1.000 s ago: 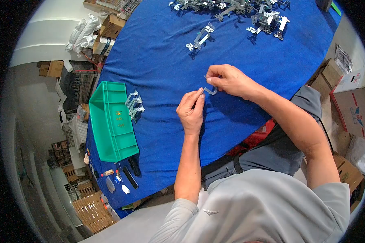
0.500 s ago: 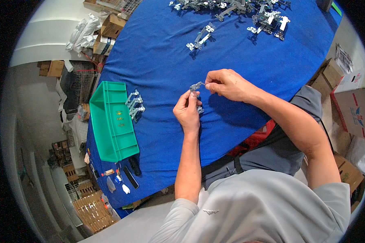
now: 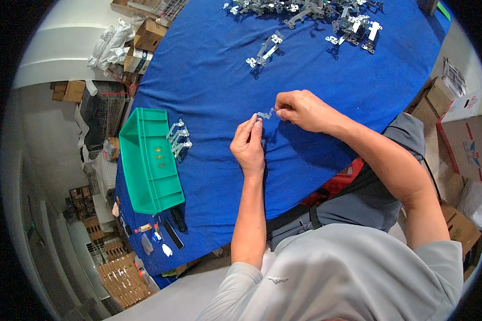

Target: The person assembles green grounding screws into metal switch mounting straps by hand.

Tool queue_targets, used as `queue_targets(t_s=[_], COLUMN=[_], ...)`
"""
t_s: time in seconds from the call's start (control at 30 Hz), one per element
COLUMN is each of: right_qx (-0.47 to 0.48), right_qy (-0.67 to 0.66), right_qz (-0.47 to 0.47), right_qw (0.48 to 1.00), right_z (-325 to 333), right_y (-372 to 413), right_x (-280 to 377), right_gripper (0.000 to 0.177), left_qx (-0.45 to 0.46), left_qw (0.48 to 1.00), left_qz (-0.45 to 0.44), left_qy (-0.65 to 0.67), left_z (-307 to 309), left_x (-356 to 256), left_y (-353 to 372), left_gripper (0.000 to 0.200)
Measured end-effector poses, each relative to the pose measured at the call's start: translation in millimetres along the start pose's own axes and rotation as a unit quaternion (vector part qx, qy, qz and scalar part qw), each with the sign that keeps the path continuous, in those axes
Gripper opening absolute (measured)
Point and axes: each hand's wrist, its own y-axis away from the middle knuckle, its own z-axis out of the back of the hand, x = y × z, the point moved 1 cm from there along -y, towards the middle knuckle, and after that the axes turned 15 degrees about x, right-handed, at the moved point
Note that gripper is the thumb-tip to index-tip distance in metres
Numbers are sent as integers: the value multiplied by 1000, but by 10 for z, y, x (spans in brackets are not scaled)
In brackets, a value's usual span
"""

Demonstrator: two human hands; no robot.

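Observation:
A small silvery metal bracket [image 3: 264, 115] spans the gap between my two hands above the blue cloth. My left hand [image 3: 247, 143] pinches its left end between thumb and fingers. At the bracket's right end, the thumb and fingers of my right hand [image 3: 301, 111] are pressed together on it. Left of my hands, several metal brackets [image 3: 179, 140] lie against the right side of a green tray [image 3: 168, 184]. Small yellowish pieces [image 3: 159, 157] rest inside the tray. Farther up the cloth lies another metal bracket [image 3: 264, 50].
A heap of metal brackets [image 3: 353, 27] covers the far part of the blue-covered table [image 3: 214, 69]. Dark tools [image 3: 173, 234] and small bottles lie at the lower left. Cardboard boxes [image 3: 466, 134] stand on the floor at the right, others at the upper left.
The bracket between my hands has turned and now shows a thinner, stepped outline. My right hand has shifted slightly right; my left hand's fingers have straightened a little.

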Motion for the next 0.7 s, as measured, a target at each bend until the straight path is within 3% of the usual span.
queue_targets(t_s=[0.23,0.33,0.43,0.53,0.67,0.7], right_qx=[61,72,87,114,12,-11], right_qy=[-144,-301,-324,-246,-210,-213], right_qz=[-102,-70,-98,-117,-41,-28], right_qw=[982,948,937,956,977,977], right_z=[96,26,56,86,62,55], right_y=[5,-49,-39,-21,-14,-40], right_x=[57,-56,-19,32,49,35], right_gripper=[17,19,20,21,20,20], left_qx=[14,15,21,33,55,43], left_qw=[996,995,995,993,987,994], left_qz=[-46,-49,-48,-56,-71,-35], left_qy=[-75,-81,-85,-98,-136,-93], left_z=[-29,-34,-37,-24,-13,-12], left_x=[-67,-58,-84,-83,-69,-54], left_y=[-19,-21,-24,-25,-22,-16], left_gripper=[19,19,19,20,17,16])
